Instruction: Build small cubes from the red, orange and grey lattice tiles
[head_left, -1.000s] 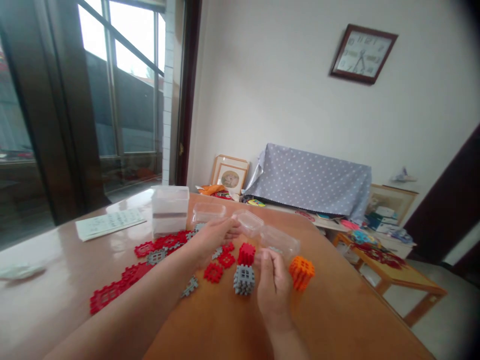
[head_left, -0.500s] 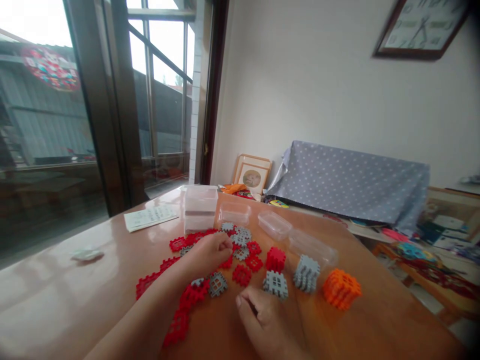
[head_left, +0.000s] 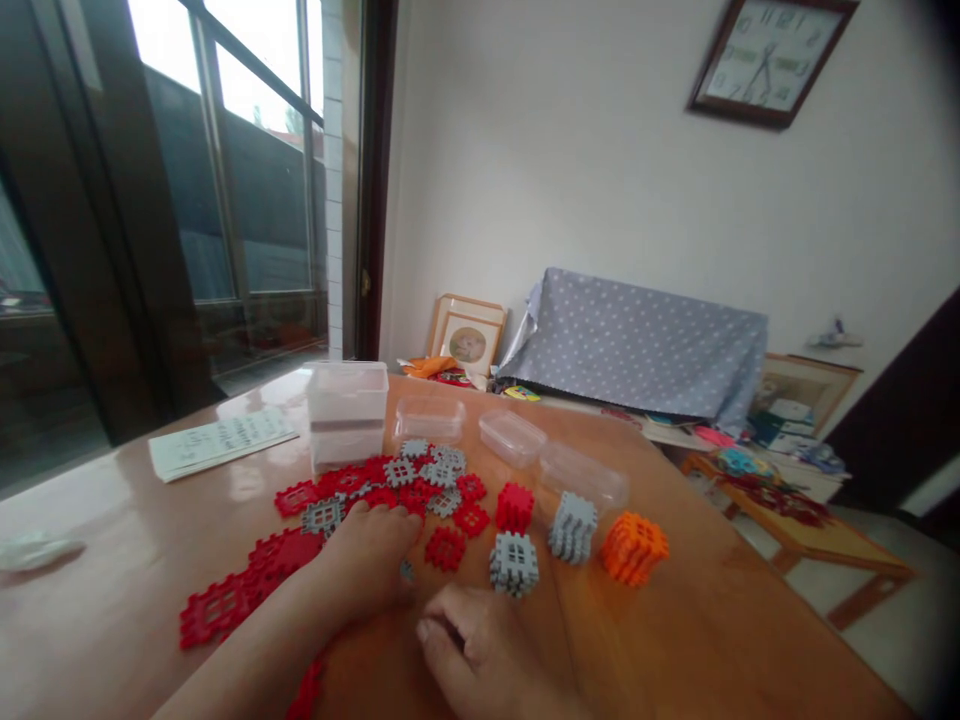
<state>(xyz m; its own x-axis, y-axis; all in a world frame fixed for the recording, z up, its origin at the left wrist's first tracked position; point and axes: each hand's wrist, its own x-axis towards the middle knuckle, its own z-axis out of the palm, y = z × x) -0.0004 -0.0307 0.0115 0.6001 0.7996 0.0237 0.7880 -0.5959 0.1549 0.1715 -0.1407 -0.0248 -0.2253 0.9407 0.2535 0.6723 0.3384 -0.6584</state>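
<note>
My left hand (head_left: 371,555) lies on the wooden table (head_left: 675,640) with its fingers curled down. A small grey tile (head_left: 407,572) peeks out from under its fingertips. Flat red tiles (head_left: 247,585) and grey tiles (head_left: 431,470) are spread around and beyond it. My right hand (head_left: 480,655) rests at the table's near edge in a loose fist, with nothing visible in it. Just past it stand a grey cube (head_left: 514,564), a red cube (head_left: 514,507), a second grey cube (head_left: 573,527) and an orange cube (head_left: 634,548).
A stack of clear boxes (head_left: 346,415) and three low clear tubs (head_left: 511,437) stand behind the tiles. A printed sheet (head_left: 221,442) lies at the left. A low wooden table (head_left: 810,540) with clutter stands to the right, on the floor.
My left hand has drawn back from the far tile pile toward me, with a grey tile under its fingers. The right hand has stayed low near the edge. The view has shifted.
</note>
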